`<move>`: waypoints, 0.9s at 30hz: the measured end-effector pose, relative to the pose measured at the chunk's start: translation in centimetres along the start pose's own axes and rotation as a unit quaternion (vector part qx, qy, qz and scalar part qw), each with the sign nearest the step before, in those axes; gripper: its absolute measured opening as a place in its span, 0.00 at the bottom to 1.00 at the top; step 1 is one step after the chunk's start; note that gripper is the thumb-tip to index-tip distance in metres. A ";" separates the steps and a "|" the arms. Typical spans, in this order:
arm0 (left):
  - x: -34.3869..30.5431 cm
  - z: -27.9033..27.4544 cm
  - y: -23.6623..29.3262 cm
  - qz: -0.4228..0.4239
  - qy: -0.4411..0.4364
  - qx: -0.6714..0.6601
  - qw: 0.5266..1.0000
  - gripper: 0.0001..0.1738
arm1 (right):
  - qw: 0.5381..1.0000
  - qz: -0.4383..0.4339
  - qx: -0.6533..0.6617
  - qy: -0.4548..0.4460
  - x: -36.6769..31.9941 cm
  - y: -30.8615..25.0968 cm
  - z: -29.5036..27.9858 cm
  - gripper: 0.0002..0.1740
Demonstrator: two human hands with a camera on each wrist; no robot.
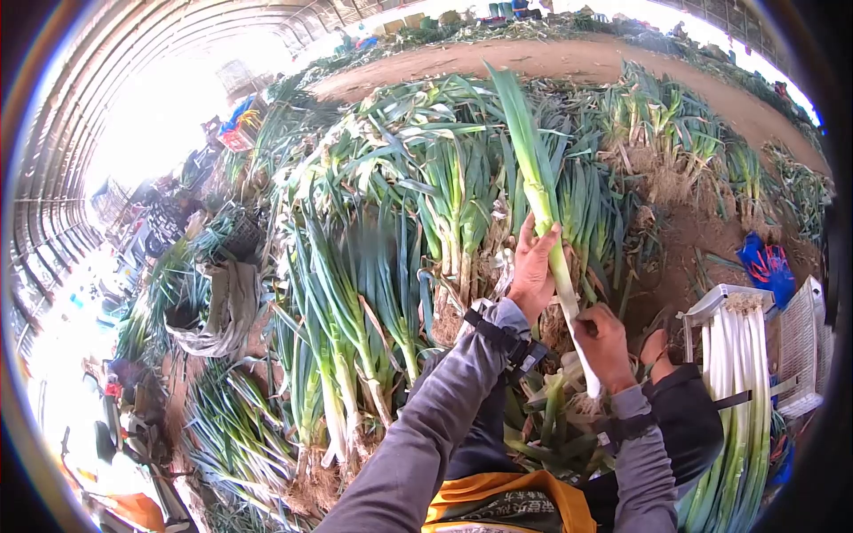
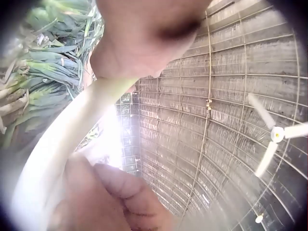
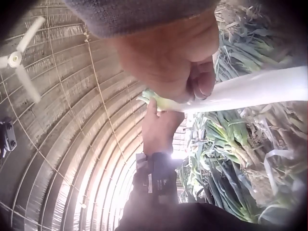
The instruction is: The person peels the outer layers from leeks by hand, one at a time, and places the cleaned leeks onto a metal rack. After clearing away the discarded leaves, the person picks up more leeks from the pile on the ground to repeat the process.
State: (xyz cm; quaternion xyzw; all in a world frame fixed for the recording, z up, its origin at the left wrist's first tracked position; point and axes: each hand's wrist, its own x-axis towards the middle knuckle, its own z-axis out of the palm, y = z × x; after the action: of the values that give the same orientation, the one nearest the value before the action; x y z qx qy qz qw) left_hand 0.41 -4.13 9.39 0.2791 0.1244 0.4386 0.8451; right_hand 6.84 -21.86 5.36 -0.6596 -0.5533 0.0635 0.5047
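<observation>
One long leek [image 1: 562,280], green at its upper end and white below, slants in front of the body in the head view. My left hand [image 1: 533,271] grips it about the middle, where green turns pale. Lower down, the curled fingers of my right hand [image 1: 606,346] pinch at the side of the white shaft [image 3: 255,89]. The right wrist view has those fingertips right against the shaft, with the left hand [image 3: 161,130] farther along it. In the left wrist view the pale stalk [image 2: 62,134] runs out from under the left hand.
Untrimmed leeks [image 1: 346,355] with rooty ends stand in bundles ahead and to the left. Cleaned white leeks [image 1: 751,382] lie at the right by a white crate [image 1: 804,342] and a blue bag [image 1: 767,271]. Loose leaves [image 1: 551,426] lie below the hands.
</observation>
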 end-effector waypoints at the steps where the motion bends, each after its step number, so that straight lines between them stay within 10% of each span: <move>1: 0.3 0.0 0.0 0.014 0.008 -0.008 1.000 0.38 | 0.999 -0.041 -0.017 0.001 -0.2 -0.5 0.3 0.05; 5: 1.0 -0.7 1.4 0.045 0.051 0.017 0.998 0.39 | 0.940 0.203 0.246 -0.120 -2.6 -1.7 -0.4 0.07; 13: 6.0 -7.2 5.0 0.111 0.038 0.003 0.993 0.25 | 0.887 0.309 0.327 -0.104 -8.6 -0.2 -3.2 0.09; 15: 5.6 -6.9 6.3 0.149 0.043 0.047 0.987 0.22 | 0.913 0.331 0.061 -0.229 -12.9 2.7 -1.9 0.14; 19: 5.1 -6.0 7.0 0.162 0.020 0.051 0.985 0.24 | 0.856 0.251 -0.065 -0.447 -18.5 4.6 -1.2 0.15; 21: 4.6 -5.8 6.6 0.155 0.034 0.057 0.986 0.25 | 0.887 0.310 0.058 -0.338 -15.3 1.4 -2.2 0.17; 23: 4.5 -4.7 6.0 0.154 0.029 0.056 0.986 0.26 | 0.985 0.046 -0.054 -0.157 -12.8 0.7 -2.2 0.16; 27: 3.5 -3.7 4.3 0.101 0.015 0.033 0.994 0.25 | 0.988 0.123 0.054 -0.070 -6.1 -3.3 -4.9 0.15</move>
State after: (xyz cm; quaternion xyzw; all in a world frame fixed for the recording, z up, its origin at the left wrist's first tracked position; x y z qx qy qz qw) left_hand -2.11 2.06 9.00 0.3118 0.1223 0.5215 0.7848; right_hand 5.51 -30.05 7.26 -0.6884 -0.4981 0.2010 0.4875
